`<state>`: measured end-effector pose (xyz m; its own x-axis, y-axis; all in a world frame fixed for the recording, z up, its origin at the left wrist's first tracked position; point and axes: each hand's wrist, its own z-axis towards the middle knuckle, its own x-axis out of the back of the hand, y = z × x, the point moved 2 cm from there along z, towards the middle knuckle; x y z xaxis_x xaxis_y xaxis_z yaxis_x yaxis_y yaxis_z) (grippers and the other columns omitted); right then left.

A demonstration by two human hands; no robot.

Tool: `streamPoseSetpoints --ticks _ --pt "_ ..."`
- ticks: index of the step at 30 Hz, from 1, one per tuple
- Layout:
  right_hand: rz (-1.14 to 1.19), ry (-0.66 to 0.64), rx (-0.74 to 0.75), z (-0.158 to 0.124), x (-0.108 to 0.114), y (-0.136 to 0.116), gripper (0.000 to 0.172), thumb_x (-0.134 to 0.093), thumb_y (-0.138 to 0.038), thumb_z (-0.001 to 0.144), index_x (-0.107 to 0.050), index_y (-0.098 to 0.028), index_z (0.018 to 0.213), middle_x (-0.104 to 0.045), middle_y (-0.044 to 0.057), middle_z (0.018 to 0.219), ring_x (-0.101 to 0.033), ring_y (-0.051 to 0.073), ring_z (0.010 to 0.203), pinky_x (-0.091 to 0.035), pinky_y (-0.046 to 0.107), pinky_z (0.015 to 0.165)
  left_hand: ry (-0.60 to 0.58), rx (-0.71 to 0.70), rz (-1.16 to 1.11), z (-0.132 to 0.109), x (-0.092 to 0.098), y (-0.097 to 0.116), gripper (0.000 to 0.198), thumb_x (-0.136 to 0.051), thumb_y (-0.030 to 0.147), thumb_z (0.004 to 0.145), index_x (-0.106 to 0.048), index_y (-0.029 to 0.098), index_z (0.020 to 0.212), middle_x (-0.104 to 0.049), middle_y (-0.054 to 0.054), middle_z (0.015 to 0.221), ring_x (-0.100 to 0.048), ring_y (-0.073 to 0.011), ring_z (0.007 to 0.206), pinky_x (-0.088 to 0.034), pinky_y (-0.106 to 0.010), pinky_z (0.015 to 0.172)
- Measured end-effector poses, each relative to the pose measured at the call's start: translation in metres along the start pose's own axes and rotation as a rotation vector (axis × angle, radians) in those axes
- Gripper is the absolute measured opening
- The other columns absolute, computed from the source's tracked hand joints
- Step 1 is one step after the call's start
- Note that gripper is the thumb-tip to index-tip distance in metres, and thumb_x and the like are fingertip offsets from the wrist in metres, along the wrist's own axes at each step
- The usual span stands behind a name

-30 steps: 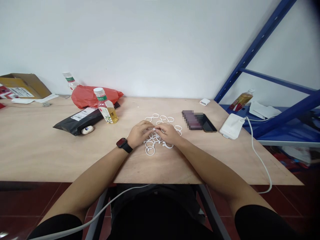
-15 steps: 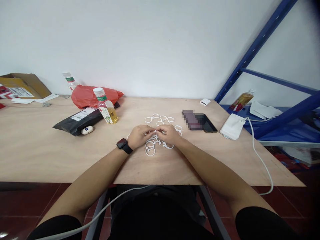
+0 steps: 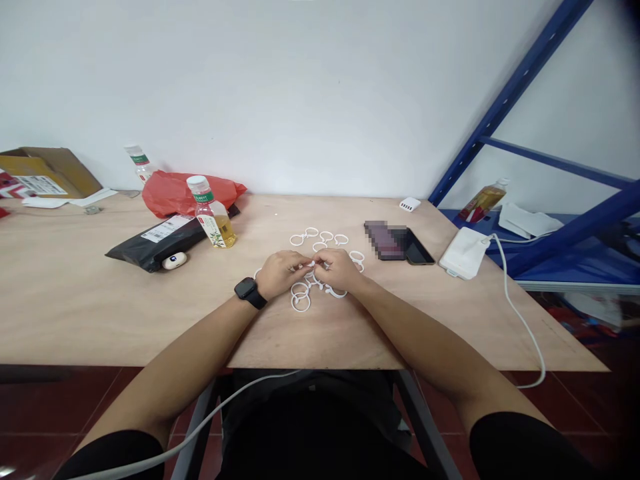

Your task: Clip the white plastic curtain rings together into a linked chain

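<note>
Here we are: my left hand point(image 3: 280, 273) and right hand point(image 3: 339, 270) meet about midway between the desk's front and rear edges, thumbs and forefingers drawn together, each grip clamped on a small white piece point(image 3: 313, 264) whose outline my fingertips mostly hide. To do this well, I'd pinch close to the tip, steady both wrists low and press straight rather than twist, since something so slim probably skews easily. All around lie white rings point(image 3: 301, 311): thin, smooth hoops with little nubs, plastic by the look of them, two overlapping on the front-edge side, more spread toward the rear edge. And the textures! Pale, softly grained wood on the desk point(image 3: 265, 337); a crinkled red bag point(image 3: 173, 193) by its rear edge, a bottle point(image 3: 215, 220) of amber liquid just before it, and, toward the right edge, a flat, dark phone point(image 3: 419, 247).
</note>
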<state>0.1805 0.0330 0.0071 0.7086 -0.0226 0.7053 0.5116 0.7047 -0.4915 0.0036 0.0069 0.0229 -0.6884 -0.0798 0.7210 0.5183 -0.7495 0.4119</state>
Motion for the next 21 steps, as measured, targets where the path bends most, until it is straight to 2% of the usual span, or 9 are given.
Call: streamPoseSetpoints --ticks 8,13,16,21 --pt "-0.04 0.061 -0.015 0.005 0.003 -0.002 0.013 -0.052 -0.015 0.073 -0.063 -0.021 0.069 -0.062 -0.001 0.065 -0.055 0.015 0.065 -0.039 0.026 0.065 0.034 0.002 -0.005 0.0 -0.002 0.003 0.018 -0.061 0.032 0.09 -0.071 0.019 0.097 -0.072 -0.005 0.082 -0.063 -0.0137 0.069 -0.049 -0.027 0.069" --pt "-0.034 0.174 -0.044 0.006 0.013 0.0 0.011 -0.053 -0.02 0.078 -0.063 -0.021 0.074 -0.065 0.001 0.071 -0.059 0.017 0.071 -0.041 0.027 0.07 0.165 0.049 0.054 0.0 0.003 -0.002 0.021 -0.059 0.033 0.091 -0.067 0.018 0.103 -0.071 -0.006 0.09 -0.063 -0.0147 0.073 -0.051 -0.03 0.074" --pt "-0.097 0.198 -0.152 0.007 0.018 0.008 0.014 -0.052 -0.022 0.082 -0.063 -0.021 0.073 -0.065 0.001 0.07 -0.058 0.016 0.069 -0.039 0.026 0.067 0.188 0.094 0.056 -0.002 0.005 -0.009 0.024 -0.059 0.034 0.091 -0.066 0.017 0.107 -0.069 -0.009 0.101 -0.064 -0.015 0.076 -0.052 -0.031 0.076" --pt "-0.242 0.184 -0.436 0.01 0.025 0.036 0.02 -0.051 -0.028 0.085 -0.069 -0.022 0.079 -0.068 0.002 0.071 -0.06 0.017 0.068 -0.038 0.026 0.063 0.043 0.137 0.092 -0.003 0.001 -0.015 0.021 -0.061 0.034 0.089 -0.069 0.017 0.099 -0.07 -0.008 0.099 -0.065 -0.0194 0.087 -0.052 -0.034 0.081"
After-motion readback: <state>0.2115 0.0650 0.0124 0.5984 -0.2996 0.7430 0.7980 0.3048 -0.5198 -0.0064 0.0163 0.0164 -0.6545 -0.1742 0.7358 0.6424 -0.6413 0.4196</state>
